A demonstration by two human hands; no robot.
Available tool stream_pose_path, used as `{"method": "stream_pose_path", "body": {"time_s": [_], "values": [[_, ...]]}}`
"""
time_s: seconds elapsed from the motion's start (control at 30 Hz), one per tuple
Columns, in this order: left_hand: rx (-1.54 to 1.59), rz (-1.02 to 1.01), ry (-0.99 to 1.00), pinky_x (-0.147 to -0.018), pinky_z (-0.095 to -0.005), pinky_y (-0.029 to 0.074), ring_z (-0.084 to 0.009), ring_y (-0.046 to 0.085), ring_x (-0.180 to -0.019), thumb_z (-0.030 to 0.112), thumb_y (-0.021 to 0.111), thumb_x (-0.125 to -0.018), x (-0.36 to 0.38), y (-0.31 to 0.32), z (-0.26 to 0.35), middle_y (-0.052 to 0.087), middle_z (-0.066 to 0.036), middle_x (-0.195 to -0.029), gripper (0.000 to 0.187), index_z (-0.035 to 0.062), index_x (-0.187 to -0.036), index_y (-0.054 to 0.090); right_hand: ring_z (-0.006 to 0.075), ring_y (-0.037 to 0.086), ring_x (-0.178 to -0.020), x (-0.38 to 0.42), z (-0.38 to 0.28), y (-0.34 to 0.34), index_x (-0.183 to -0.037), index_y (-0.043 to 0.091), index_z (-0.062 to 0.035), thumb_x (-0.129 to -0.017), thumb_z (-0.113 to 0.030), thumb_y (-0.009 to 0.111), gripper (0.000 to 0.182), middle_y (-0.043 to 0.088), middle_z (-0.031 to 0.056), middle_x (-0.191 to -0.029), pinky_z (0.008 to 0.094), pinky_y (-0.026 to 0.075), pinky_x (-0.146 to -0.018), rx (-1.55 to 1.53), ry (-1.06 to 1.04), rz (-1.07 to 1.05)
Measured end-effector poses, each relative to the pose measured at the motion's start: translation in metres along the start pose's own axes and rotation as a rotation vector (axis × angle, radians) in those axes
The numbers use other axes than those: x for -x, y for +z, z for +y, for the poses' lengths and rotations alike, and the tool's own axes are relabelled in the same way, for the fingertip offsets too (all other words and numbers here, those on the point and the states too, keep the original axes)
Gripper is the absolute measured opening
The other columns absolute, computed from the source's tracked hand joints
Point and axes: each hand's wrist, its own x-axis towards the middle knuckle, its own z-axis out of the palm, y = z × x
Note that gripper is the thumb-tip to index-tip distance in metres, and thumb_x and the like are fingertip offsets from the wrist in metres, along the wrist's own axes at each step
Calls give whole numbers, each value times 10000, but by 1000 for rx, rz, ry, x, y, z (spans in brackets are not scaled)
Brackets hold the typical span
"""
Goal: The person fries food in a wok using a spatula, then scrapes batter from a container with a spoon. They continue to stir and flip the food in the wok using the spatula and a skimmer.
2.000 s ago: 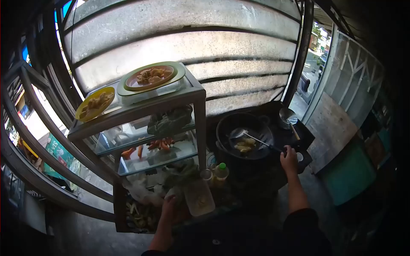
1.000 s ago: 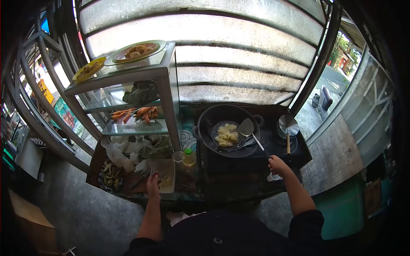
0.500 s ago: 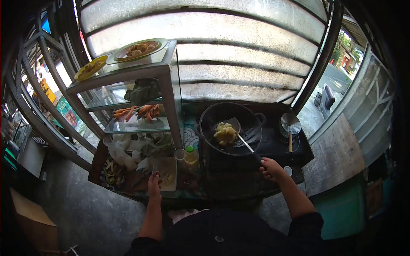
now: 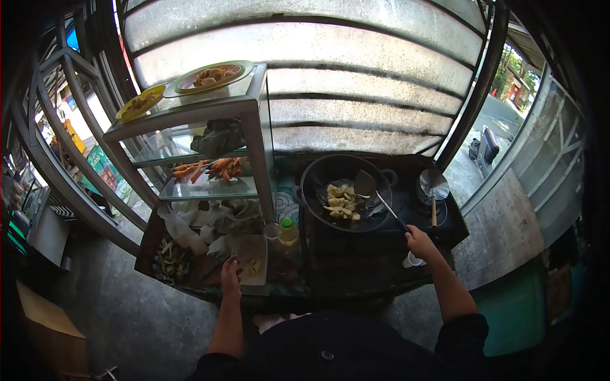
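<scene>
Our right hand (image 4: 420, 242) grips the spatula (image 4: 375, 193), its blade in the wok (image 4: 318, 174) beside yellow food pieces (image 4: 340, 202); left of the wok, our left hand (image 4: 230, 270) seemingly rests flat on a tray (image 4: 254, 254).

Head camera looks down, edges distorted.

Right hand (image 4: 420, 242) has drawn back rightward; spatula (image 4: 366, 183) blade now empty, yellow food pieces (image 4: 340, 202) dropped off it into wok (image 4: 318, 174), beyond the fingers.
</scene>
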Motion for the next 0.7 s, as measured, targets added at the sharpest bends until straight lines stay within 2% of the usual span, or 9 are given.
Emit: {"method": "stream_pose_path", "body": {"time_s": [0.03,0.1,0.17,0.2,0.27,0.37,0.53,0.63,0.7], "values": [[-1,2,-5,-547,-196,320,-71,536,-738,249,533,-874,0,-1,-1,575,60,-949,231,172,-1086,581,138,540,-603,-7,16,3,-1213,491,-16,-915,-202,457,352,559,72,-711,273,460,-563,325,-223,162],[3,-3,-11,-547,-195,319,-71,534,-741,251,532,-874,0,-4,-3,574,59,-946,232,173,-1087,580,146,518,-580,-11,17,1,-1247,459,-49,-913,-175,431,359,536,57,-703,286,447,-525,374,-298,202],[8,-9,-15,-548,-194,317,-71,533,-744,253,531,-874,0,-5,-2,573,59,-944,233,173,-1088,578,118,461,-543,1,-47,-21,-1240,442,-101,-909,-160,420,338,504,38,-715,273,398,-465,-391,473,-326],[12,-7,-13,-549,-197,316,-71,531,-751,256,530,-874,3,-5,0,572,59,-944,236,173,-1090,576,118,461,-543,0,-49,-19,-1240,442,-101,-909,-160,420,338,504,38,-715,273,398,-465,-393,471,-323],[18,-2,-11,-551,-200,316,-72,528,-758,260,529,-875,4,-7,-1,571,58,-944,238,173,-1092,574,75,381,-513,0,-50,-11,-1157,445,-148,-910,-161,416,249,471,18,-735,231,325,-424,-762,680,-459],[-2,3,-33,-593,-237,335,-93,513,-767,262,524,-881,5,-12,-4,567,67,-960,228,197,-1096,565,53,340,-503,7,-61,5,-1041,452,-160,-913,-168,415,134,466,18,-750,199,279,-414,-1051,762,-486],[1,-14,-33,-568,-207,316,-81,514,-770,266,525,-875,8,-12,-3,564,63,-972,252,176,-1107,566,32,303,-462,1,-53,31,-1042,469,-152,-924,-176,428,127,461,-4,-742,162,265,-382,-1324,755,-604],[20,-11,-39,-562,-208,319,-82,517,-762,262,527,-873,4,-10,-2,565,61,-972,256,174,-1110,564,24,316,-463,12,-71,31,-1106,477,-145,-934,-190,432,183,462,-15,-723,161,270,-379,-1254,685,-545],[23,-16,-39,-560,-208,320,-82,517,-758,259,528,-872,2,-8,-2,564,60,-971,255,173,-1110,565,24,337,-468,19,-84,22,-1238,452,-124,-936,-189,441,310,460,-18,-695,167,277,-377,-1031,541,-453]]}}
